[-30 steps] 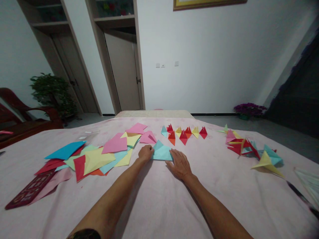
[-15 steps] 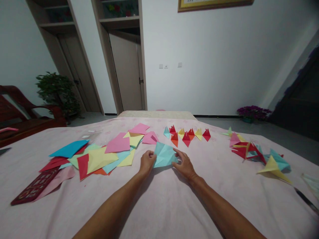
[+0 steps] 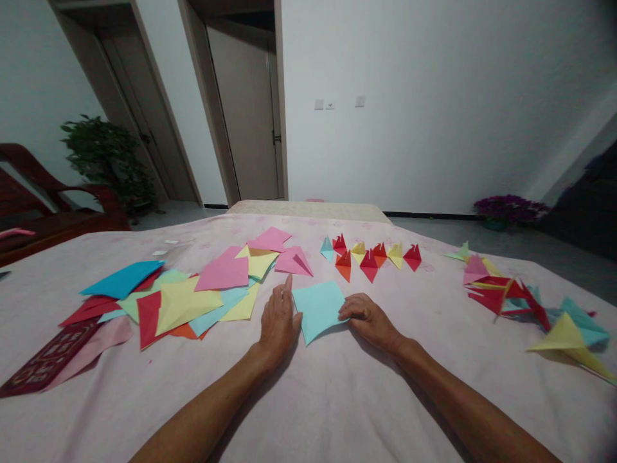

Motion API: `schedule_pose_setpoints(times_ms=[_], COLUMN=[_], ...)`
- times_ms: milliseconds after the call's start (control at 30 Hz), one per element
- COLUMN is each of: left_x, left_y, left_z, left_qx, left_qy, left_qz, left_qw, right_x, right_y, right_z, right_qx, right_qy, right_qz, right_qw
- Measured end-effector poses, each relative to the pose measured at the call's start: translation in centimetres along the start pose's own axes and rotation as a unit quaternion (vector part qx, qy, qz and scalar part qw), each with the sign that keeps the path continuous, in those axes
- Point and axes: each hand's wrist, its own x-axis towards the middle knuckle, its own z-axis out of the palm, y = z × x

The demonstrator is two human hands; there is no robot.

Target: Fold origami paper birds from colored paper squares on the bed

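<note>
A light blue sheet of origami paper [image 3: 319, 311] lies between my hands at the middle of the table, its near edge lifted a little. My left hand [image 3: 278, 321] rests at the paper's left edge, fingers stretched forward and the thumb touching that edge. With closed fingers, my right hand [image 3: 369, 319] pinches the sheet's right corner. Just beyond the sheet stand several small folded paper cranes, among them a red crane [image 3: 369, 263] and a light blue one [image 3: 327, 248]. A folded pink paper [image 3: 293, 261] lies beyond my left hand.
To the left spreads a pile of coloured sheets, with a yellow sheet [image 3: 186, 302] on top and a dark red patterned strip [image 3: 53, 357] nearer me. Larger folded pieces, including a yellow one [image 3: 566, 341], lie at the right. A pink cloth [image 3: 308, 411] covers the table.
The light blue paper has turned and now shows a smoother, flatter face. My left hand's fingers have stretched out from a pinch. The view has tilted down somewhat.
</note>
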Motion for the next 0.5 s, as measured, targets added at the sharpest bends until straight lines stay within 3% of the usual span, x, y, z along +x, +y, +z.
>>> schedule_pose_setpoints(times_ms=[67, 167, 267, 367, 500], left_x=[0.2, 0.3, -0.1, -0.5, -0.6], left_y=[0.1, 0.0, -0.5, -1.1, -1.4], left_z=[-0.3, 0.1, 1.0, 1.5, 1.5], left_qx=[0.057, 0.064, 0.064, 0.068, 0.06], left_qy=[-0.002, -0.1, -0.17, -0.184, -0.204], left_qz=[0.106, 0.219, 0.23, 0.218, 0.216], left_qw=[0.993, 0.968, 0.956, 0.956, 0.953], right_x=[-0.2, -0.5, -0.7, -0.1, 1.7], right_y=[-0.3, -1.1, -1.6, -0.7, 2.9], right_z=[0.1, -0.4, -1.7, -2.2, -0.5], right_qx=[-0.015, -0.026, -0.001, 0.078, 0.098], right_qy=[-0.016, -0.046, -0.112, -0.148, 0.04], right_qz=[-0.011, -0.029, -0.037, 0.009, 0.185], right_qw=[1.0, 0.998, 0.993, 0.986, 0.977])
